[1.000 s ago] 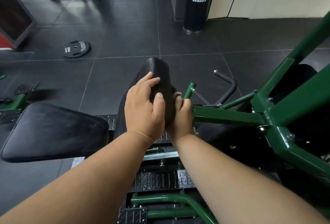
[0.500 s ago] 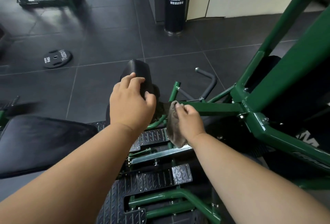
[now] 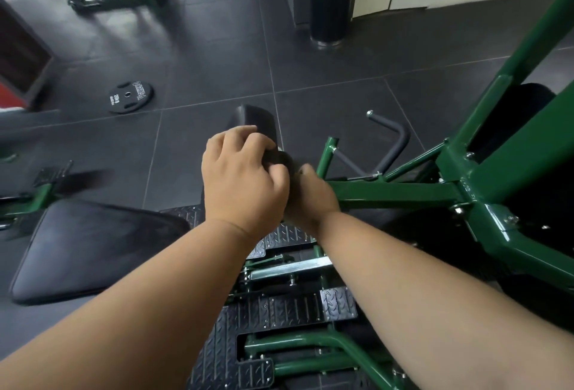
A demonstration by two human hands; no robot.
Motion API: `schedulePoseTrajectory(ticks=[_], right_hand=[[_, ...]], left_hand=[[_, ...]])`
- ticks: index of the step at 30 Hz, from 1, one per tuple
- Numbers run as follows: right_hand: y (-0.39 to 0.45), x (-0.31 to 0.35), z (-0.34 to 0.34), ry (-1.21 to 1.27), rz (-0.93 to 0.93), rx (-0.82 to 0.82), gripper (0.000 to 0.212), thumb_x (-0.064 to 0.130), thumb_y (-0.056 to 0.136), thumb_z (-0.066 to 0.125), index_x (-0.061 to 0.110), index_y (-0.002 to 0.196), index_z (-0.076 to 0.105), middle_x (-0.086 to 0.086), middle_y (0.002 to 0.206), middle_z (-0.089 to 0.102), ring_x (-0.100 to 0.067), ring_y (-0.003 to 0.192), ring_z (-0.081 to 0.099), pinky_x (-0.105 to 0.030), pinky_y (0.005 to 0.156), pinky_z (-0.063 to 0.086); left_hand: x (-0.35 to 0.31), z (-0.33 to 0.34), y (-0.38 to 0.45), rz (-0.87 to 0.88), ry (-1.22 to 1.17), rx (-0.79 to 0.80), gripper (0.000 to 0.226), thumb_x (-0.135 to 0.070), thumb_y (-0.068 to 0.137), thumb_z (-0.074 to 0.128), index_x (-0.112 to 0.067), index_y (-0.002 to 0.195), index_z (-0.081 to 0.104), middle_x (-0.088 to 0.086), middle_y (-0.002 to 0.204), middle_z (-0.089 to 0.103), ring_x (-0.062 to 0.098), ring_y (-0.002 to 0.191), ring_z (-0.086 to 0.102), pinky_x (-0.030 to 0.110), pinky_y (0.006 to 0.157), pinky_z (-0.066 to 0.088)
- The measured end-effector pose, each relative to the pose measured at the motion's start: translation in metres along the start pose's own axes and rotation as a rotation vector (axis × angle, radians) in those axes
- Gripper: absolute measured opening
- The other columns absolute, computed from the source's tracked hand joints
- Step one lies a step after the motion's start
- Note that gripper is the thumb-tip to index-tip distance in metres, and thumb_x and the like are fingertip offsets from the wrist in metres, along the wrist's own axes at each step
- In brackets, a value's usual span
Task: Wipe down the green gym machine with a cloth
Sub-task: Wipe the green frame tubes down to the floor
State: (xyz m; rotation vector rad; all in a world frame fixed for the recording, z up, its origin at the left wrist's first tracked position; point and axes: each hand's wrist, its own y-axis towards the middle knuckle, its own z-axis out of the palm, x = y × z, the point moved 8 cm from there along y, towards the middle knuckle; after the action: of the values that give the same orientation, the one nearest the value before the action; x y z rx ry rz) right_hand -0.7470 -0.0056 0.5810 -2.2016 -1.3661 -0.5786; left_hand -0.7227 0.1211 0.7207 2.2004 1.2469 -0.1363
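Note:
The green gym machine (image 3: 388, 194) fills the right side, its horizontal bar running in toward the centre. An upright black pad (image 3: 254, 122) stands at the end of that bar, and my left hand (image 3: 242, 181) grips its top edge. My right hand (image 3: 313, 197) sits just behind the left one, pressed against the inner end of the green bar where it meets the pad. The cloth is almost wholly hidden under my right hand and behind my left.
A black seat pad (image 3: 93, 243) lies at the lower left. Ribbed black footplates (image 3: 279, 312) sit under my arms. A curved grey handle (image 3: 394, 147) sticks out beyond the bar. On the dark tile floor are a weight plate (image 3: 130, 97) and a tall black cylinder (image 3: 330, 1).
My right hand has moved up and left along the green bar toward the pad, and the hanging cloth has gone out of sight beneath it. My left hand stays on the pad.

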Motion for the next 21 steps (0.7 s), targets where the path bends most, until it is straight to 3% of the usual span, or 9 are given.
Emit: schedulePoseTrajectory(ticks=[2,5,9,14,19,21], right_hand=[[0.016,-0.002,-0.014,-0.200,-0.017,0.012,0.025,0.033,0.098,0.060,0.023,0.120,0.058,-0.004,0.107,0.053,-0.030,0.095,0.063,-0.034,0.079,0.048],[0.026,-0.011,-0.024,-0.201,0.003,0.003,0.019,0.034,0.101,0.053,0.026,0.113,0.065,-0.006,0.099,0.045,-0.038,0.089,0.066,-0.036,0.076,0.050],[0.006,-0.011,-0.013,-0.251,-0.102,-0.037,0.012,0.034,0.096,0.056,0.026,0.104,0.062,-0.002,0.097,0.040,-0.035,0.077,0.061,-0.033,0.065,0.039],[-0.010,-0.041,-0.014,-0.344,-0.115,-0.077,0.023,0.031,0.105,0.047,0.024,0.109,0.069,-0.003,0.096,0.039,-0.035,0.076,0.060,-0.036,0.062,0.043],[0.008,-0.075,-0.036,-0.209,0.099,-0.181,0.034,0.039,0.108,0.042,0.023,0.112,0.071,-0.009,0.105,0.046,-0.035,0.085,0.061,-0.035,0.069,0.044],[0.014,-0.062,-0.031,-0.181,0.054,-0.181,0.033,0.041,0.108,0.043,0.024,0.113,0.071,-0.009,0.108,0.047,-0.035,0.087,0.062,-0.036,0.072,0.047]], left_hand=[[0.000,0.000,0.000,0.002,-0.004,0.000,0.030,-0.029,0.081,0.053,-0.023,0.102,0.074,0.001,0.126,0.065,0.029,0.122,0.049,0.038,0.113,0.036],[-0.001,-0.001,-0.001,0.014,-0.005,-0.006,0.029,-0.027,0.080,0.054,-0.022,0.101,0.074,0.002,0.125,0.065,0.030,0.121,0.050,0.037,0.112,0.036],[0.000,-0.001,-0.001,0.003,-0.009,-0.008,0.030,-0.028,0.080,0.054,-0.023,0.101,0.074,0.001,0.126,0.065,0.030,0.121,0.051,0.037,0.113,0.036],[0.000,-0.001,-0.002,0.003,-0.017,-0.008,0.030,-0.027,0.080,0.054,-0.023,0.102,0.074,0.002,0.127,0.066,0.031,0.122,0.051,0.037,0.113,0.036],[-0.001,-0.003,-0.003,-0.003,-0.018,-0.004,0.031,-0.027,0.081,0.053,-0.022,0.103,0.074,0.001,0.128,0.066,0.029,0.123,0.048,0.038,0.112,0.037],[-0.001,-0.002,-0.003,0.005,-0.016,-0.009,0.030,-0.027,0.081,0.054,-0.021,0.103,0.074,0.001,0.127,0.066,0.029,0.121,0.049,0.036,0.112,0.036]])
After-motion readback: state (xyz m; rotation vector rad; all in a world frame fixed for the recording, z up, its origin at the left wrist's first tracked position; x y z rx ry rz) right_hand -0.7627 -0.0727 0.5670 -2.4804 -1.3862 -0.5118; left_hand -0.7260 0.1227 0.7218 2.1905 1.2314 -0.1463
